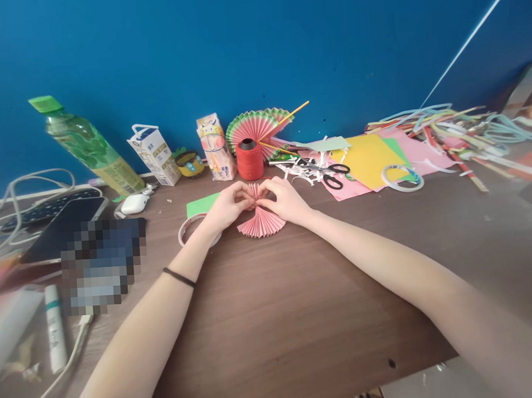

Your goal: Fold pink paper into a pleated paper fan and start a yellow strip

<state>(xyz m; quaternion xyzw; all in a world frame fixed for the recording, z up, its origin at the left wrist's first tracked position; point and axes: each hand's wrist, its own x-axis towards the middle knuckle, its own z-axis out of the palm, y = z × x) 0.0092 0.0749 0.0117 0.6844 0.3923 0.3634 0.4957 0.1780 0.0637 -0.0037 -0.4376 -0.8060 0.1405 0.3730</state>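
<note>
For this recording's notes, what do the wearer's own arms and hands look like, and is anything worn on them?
Both hands, left and right, are bare, with no gloves and no rings that I can make out. The forearms are bare too. A thin dark band circles the left wrist area; the right forearm shows none.

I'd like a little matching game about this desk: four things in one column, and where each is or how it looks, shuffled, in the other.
Things:
1. Plastic bottle
2. Red spool
3. Scissors
4. Pink pleated paper

Places and looks:
A. Among white paper scraps
B. Held in the fingers of the left hand and right hand
C. Topped with a green cap
D. Between the hands and a green-edged fan

Right pairs: 1-C, 2-D, 3-A, 4-B
</note>
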